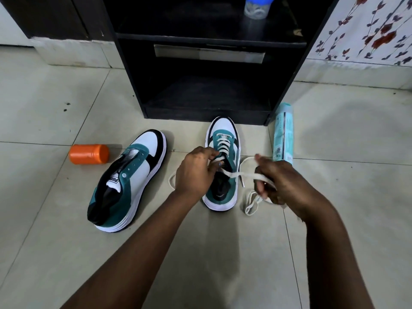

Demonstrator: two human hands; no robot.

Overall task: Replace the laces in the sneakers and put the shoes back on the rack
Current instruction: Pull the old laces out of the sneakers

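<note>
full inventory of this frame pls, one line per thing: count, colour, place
sneaker being laced: 1, teal/white/black, floor centre, before the rack
unlaced sneaker: 1, same colours, floor left, tilted
shoelace: 1, white, partly threaded, ends on floor right of the laced sneaker
rack: 1, black, top centre
orange container: 1, on its side, left
spray can: 1, pale teal, lying right of rack
jar: 1, clear, blue lid, rack shelf
left hand: pinches lace at eyelets
right hand: holds lace end

Left hand (193, 172), right hand (278, 181): both pinching.
</note>
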